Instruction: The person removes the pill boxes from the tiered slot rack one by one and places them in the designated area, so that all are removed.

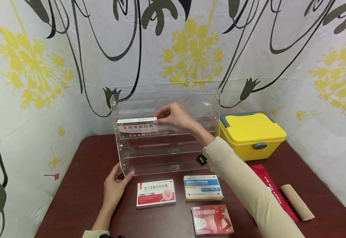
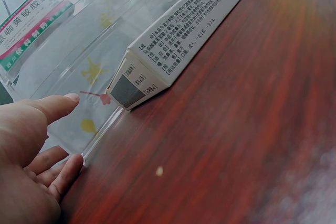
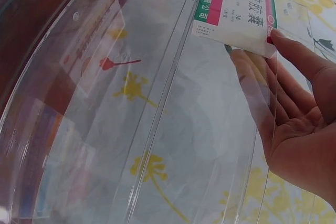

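Note:
A clear acrylic tiered rack (image 1: 167,168) stands on the table. On one of its upper tiers, at the left end, sits a white, pink and green medicine box (image 1: 138,128). My right hand (image 1: 174,116) pinches this box at its right end, thumb in front and fingers behind; the right wrist view shows the box (image 3: 236,11) at the fingertips. Down at the rack's lower left corner, my left hand (image 1: 114,185) holds the side panel between thumb and fingers. Close to that hand lies a red-and-white medicine box (image 1: 156,193), whose printed side (image 2: 184,30) faces the left wrist camera.
Right of it on the table are a blue-and-white medicine box (image 1: 202,187) and a pink-red one (image 1: 212,219). A yellow lidded case (image 1: 253,135) stands beside the rack. Near the right edge lie a red first aid kit pouch (image 1: 275,191) and a tan roll (image 1: 297,201), partly past my right sleeve.

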`<state>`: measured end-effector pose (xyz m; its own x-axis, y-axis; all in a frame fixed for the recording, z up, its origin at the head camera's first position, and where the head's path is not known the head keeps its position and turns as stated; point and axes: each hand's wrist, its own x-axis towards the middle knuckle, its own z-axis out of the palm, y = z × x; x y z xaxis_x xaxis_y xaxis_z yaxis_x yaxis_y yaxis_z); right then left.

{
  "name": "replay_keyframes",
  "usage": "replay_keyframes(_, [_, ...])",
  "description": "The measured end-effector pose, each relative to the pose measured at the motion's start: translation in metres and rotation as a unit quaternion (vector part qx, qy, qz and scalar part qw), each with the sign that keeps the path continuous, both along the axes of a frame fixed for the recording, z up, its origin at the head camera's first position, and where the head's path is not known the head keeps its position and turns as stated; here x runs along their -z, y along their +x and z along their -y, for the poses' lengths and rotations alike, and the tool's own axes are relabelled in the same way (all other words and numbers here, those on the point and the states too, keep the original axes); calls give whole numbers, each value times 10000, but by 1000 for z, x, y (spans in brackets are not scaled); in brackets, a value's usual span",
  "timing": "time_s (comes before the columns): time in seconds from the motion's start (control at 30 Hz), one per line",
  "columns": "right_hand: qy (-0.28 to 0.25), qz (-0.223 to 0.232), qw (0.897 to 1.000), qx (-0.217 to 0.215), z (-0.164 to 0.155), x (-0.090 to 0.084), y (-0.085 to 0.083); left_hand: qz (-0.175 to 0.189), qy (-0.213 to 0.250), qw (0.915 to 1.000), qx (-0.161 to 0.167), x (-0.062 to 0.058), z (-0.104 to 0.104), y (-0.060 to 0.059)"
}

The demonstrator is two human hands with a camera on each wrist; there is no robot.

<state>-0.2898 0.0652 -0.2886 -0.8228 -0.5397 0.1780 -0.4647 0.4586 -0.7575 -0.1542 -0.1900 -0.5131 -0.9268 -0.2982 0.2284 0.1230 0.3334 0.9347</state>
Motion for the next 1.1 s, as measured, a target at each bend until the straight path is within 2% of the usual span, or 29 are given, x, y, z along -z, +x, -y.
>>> replay_keyframes(0.5, [-718,15,9973,179,-7,-5,1,37,-64,10000,-52,0,-1,-1])
replay_keyframes(0.77, [-974,-145,9951,129,-8,-16,4,35,-48,10000,-29,0,-1,0])
replay_keyframes(1.1, [-1555,-264,9875,60,-11,-36,12,-12,-68,10000,-53,0,-1,-1])
